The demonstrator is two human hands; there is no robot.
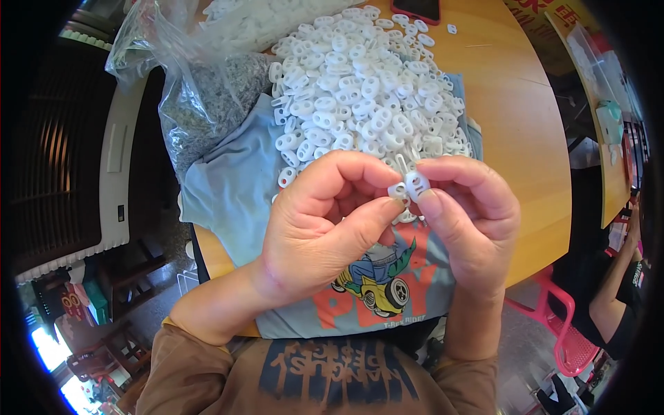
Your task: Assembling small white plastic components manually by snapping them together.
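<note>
Between the fingertips of my left hand is a small white plastic piece with a hole in it. My right hand pinches a white oval two-hole plastic piece between thumb and forefinger. The two pieces meet or nearly touch; whether they are joined I cannot tell. Just beyond my hands rises a big heap of similar white two-hole pieces. Under the heap and my hands lies a grey-blue printed T-shirt, spread on the wooden table.
A clear plastic bag of small grey parts stands left of the heap. At the far edge lies a phone in a red case. To the right are a pink chair and another person's arm. The wooden table extends rightward.
</note>
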